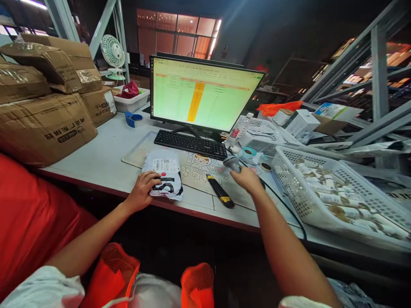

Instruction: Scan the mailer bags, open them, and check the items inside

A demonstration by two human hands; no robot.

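A white plastic mailer bag (166, 179) with a printed shipping label and large black lettering lies at the table's front edge. My left hand (143, 188) grips its left side, with the fingers curled over the top. Farther right, my right hand (246, 179) is closed around a grey barcode scanner (231, 162), its head pointing left above the desk mat. A cable runs from near that hand toward the table's front. Between my hands lies a black and yellow utility knife (220, 191).
Behind the mat stand a black keyboard (191, 143) and a lit monitor (202, 96). Cardboard boxes (41, 128) are stacked at left. A white plastic basket (290, 188) full of small rolls sits at right, near rolls of tape (249, 152). A blue tape dispenser (132, 119) lies behind.
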